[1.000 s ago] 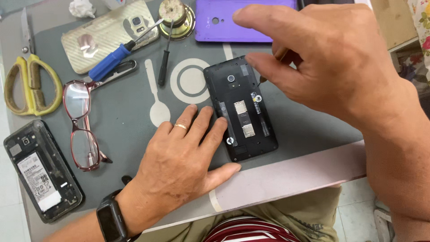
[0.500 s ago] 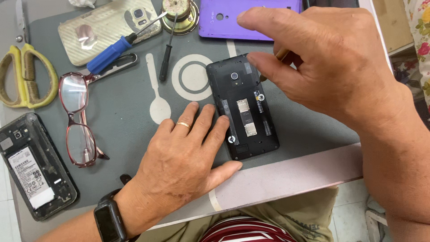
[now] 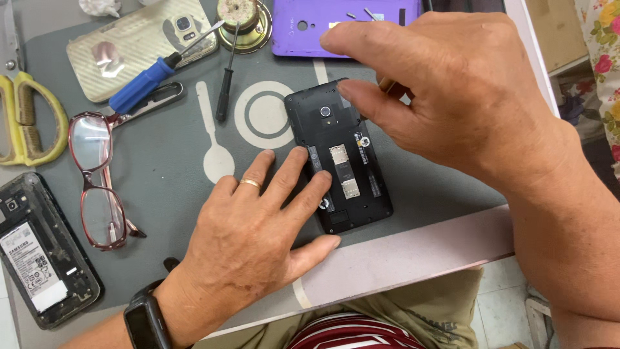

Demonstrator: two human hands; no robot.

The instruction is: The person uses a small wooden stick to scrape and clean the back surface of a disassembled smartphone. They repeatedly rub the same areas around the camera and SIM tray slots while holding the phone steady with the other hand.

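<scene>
A black phone (image 3: 345,168) with its back cover off lies on a grey mat (image 3: 161,161), its card slots and camera lens showing. My left hand (image 3: 252,239), with a ring and a black wrist watch, presses flat on the phone's lower left side. My right hand (image 3: 465,97) hovers over the phone's top right corner. Its fingers are pinched on a small brown-handled tool (image 3: 387,84) that is mostly hidden by the hand; the tool's tip is out of sight.
A purple back cover (image 3: 310,26) lies behind the phone. To the left are a thin black screwdriver (image 3: 224,97), a blue-handled screwdriver (image 3: 145,81), red glasses (image 3: 97,174), yellow scissors (image 3: 26,110), a gold phone (image 3: 129,42) and another opened black phone (image 3: 42,258). The table edge runs close in front.
Both hands stay on the black phone. The view has drifted slightly, and my right hand has shifted a little over the phone's top corner.
</scene>
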